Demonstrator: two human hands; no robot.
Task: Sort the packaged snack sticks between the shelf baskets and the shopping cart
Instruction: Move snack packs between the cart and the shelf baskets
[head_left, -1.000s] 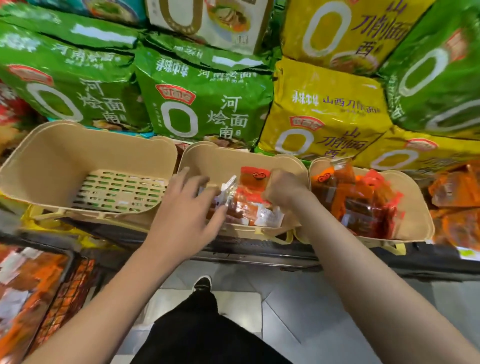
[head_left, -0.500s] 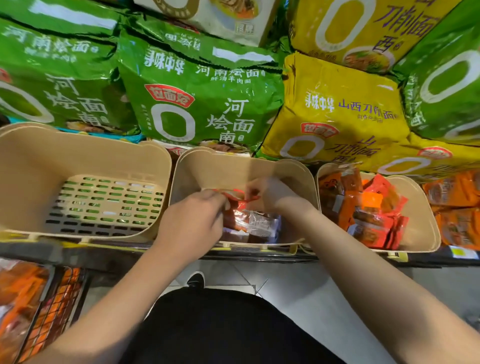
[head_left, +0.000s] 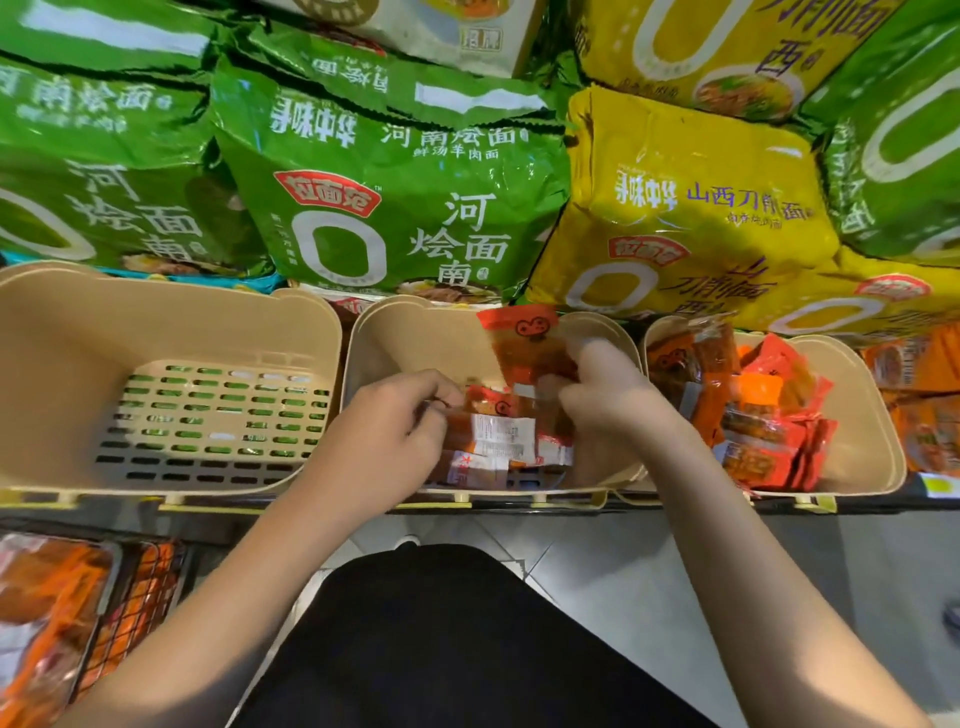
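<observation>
Three beige baskets stand on the shelf edge. The left basket (head_left: 171, 332) holds nothing. The middle basket (head_left: 415, 338) holds several red and orange snack stick packets (head_left: 498, 441). My left hand (head_left: 395, 431) reaches into it and pinches packets at its left side. My right hand (head_left: 608, 395) grips one orange packet (head_left: 524, 348) that stands upright above the pile. The right basket (head_left: 862, 415) is heaped with more packets (head_left: 763, 415). The shopping cart (head_left: 130, 597) at the lower left holds orange packets.
Large green (head_left: 395, 208) and yellow (head_left: 691, 208) noodle bags are stacked on the shelf behind the baskets. More orange packs (head_left: 924, 405) lie at the far right. Grey floor tiles (head_left: 623, 571) and my dark trousers (head_left: 441, 639) fill the bottom.
Both hands have gone deeper into the middle basket. My right hand has raised one orange packet upright above the pile, and my left hand has closed on packets.
</observation>
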